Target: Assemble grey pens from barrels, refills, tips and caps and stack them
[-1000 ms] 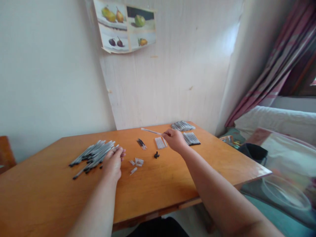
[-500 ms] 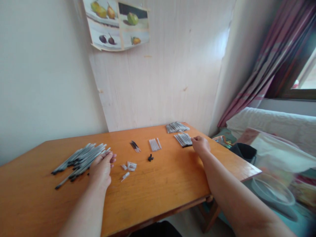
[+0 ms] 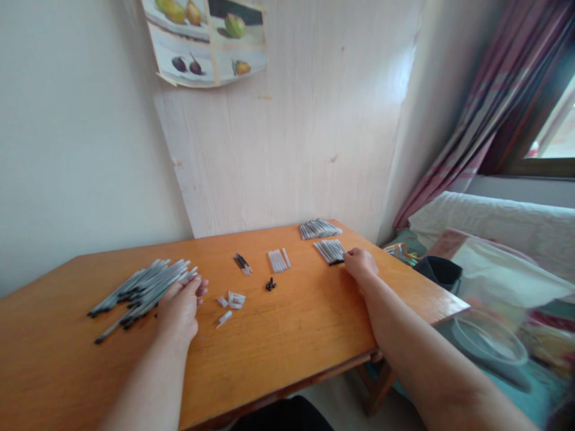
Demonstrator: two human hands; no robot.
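My left hand hovers at the right side of a loose pile of slim grey-white pens with black ends. Its fingers are curled together, and whatever may be in them is hidden. At the right of the table, my right hand has its fingers closed at the near right end of a neat row of pens, seemingly pinching the outermost pen. Behind that row lies another row of similar pens.
Mid-table lie short dark-and-clear sticks, white tubes, small black caps and small clear-white pieces. The wooden table ends at a white board. Right of it are a black container and a clear basin.
The view has shifted slightly, so everything sits a little further left. My right hand has come down lower at the row, and the pen that stuck up there now lies flat with the others.
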